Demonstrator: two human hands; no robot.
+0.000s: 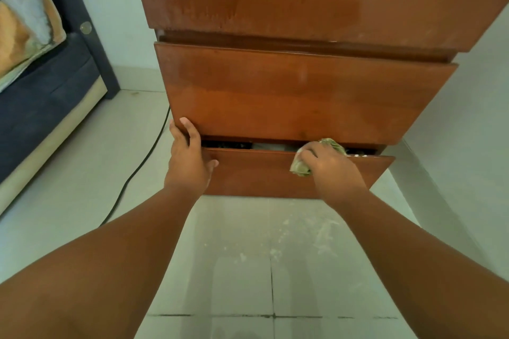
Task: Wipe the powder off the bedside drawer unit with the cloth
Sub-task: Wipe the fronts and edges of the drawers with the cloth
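Observation:
A glossy brown wooden drawer unit (303,96) fills the upper middle of the head view, seen from above. Its bottom drawer (256,176) stands slightly pulled out, with dark contents showing in the gap. My right hand (330,165) is shut on a crumpled greenish cloth (300,168) pressed against the bottom drawer's top edge and front. My left hand (188,157) rests at the left end of that drawer, fingers up against the lower corner of the drawer above. Faint pale streaks show on the unit's top surface (275,3).
White powder (325,234) is scattered on the pale tiled floor in front of the unit. A black cable (137,170) runs along the floor on the left. A dark blue bed (41,107) with a pillow stands at far left. A pale wall (473,146) is on the right.

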